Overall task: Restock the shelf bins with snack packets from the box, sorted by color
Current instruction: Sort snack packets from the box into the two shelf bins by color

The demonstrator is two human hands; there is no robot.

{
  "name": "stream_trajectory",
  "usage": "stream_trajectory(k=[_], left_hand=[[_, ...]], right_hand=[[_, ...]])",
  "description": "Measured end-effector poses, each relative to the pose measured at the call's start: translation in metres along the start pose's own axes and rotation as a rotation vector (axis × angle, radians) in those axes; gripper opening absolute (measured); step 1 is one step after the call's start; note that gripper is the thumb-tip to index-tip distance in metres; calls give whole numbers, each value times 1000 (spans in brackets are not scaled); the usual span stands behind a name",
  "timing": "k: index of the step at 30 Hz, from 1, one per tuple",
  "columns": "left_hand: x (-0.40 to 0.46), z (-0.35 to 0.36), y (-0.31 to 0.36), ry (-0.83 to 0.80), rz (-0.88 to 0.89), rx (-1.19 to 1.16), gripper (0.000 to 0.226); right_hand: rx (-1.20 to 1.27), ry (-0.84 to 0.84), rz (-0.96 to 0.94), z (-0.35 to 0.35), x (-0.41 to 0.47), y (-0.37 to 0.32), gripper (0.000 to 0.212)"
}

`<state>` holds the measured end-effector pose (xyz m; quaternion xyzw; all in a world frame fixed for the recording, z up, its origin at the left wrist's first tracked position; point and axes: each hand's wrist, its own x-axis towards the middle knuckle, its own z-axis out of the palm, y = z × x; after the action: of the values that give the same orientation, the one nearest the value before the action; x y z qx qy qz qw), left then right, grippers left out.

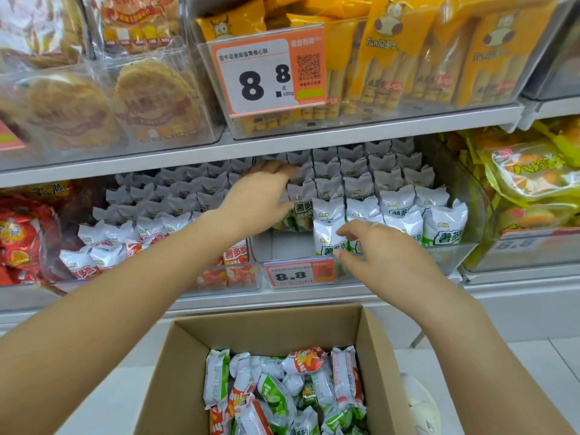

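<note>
A cardboard box (276,328) stands open nearest the camera, holding a loose jumble of green-and-white and red-and-white snack packets (282,394) that are not yet sorted; above it the right hand (376,246), fingers loosely spread and only lightly curled, touches the front upright packet (328,229) in the clear bin of green packets (370,199), though whether it pinches that packet cannot be told; the left hand (263,196) reaches deeper into the same bin, flat against the standing rows, its fingers fairly straight and seemingly pressing rather than gripping; the likely trouble from here is that the freestanding front packet, with a bare gap beside it, tips forward or sideways if either hand lets go, and that the left hand's push knocks the tightly ranked rows askew; a red packet from the mixed box could also land among the green, since the red-packet bin (157,243) sits just beside; the green packets carry Chinese characters reading "薯多脆", and the bin's price tag (299,273) shows "8.8"; farther up, a large orange-edged shelf tag (266,70) reads "8 8 元 500g" beside a QR code, and yellow packs (389,51) behind it bear a cartoon cow and "Tunlu".
</note>
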<state>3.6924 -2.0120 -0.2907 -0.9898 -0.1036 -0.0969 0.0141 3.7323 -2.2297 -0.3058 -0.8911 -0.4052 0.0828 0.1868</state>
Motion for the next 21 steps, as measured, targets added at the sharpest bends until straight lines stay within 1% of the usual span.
stream_trajectory(k=[3, 5, 6, 7, 10, 12, 13, 15, 17, 19, 21], left_hand=[[-73, -13, -3, 187, 71, -131, 27], [-125, -4, -1, 215, 57, -221, 27], [-148, 5, 0, 165, 23, -235, 28], [-169, 16, 1, 51, -28, -233, 29], [-217, 68, -3, -483, -159, -114, 30], [-244, 109, -8, -784, -195, -54, 33], [-255, 128, -9, -887, -215, -44, 33], [-276, 161, -9, -1034, -257, -72, 34], [-296, 186, -5, -1115, -317, -132, 33], [-315, 206, 2, -1152, -362, -194, 29], [-330, 224, 12, -1177, -364, -264, 29]], right_hand=[[35, 25, -104, 6, -11, -14, 28], [68, 27, -188, 18, -24, -28, 23], [67, 7, -223, 29, -30, -34, 22], [41, -45, -252, 43, -36, -38, 22], [-141, -301, -282, 101, -51, -39, 27], [-247, -483, -223, 145, -61, -29, 29], [-301, -574, -180, 167, -67, -21, 31], [-354, -739, -78, 210, -81, -4, 30], [-285, -857, 63, 250, -100, 12, 28], [-180, -933, 224, 285, -120, 25, 31], [-108, -953, 379, 312, -136, 33, 43]])
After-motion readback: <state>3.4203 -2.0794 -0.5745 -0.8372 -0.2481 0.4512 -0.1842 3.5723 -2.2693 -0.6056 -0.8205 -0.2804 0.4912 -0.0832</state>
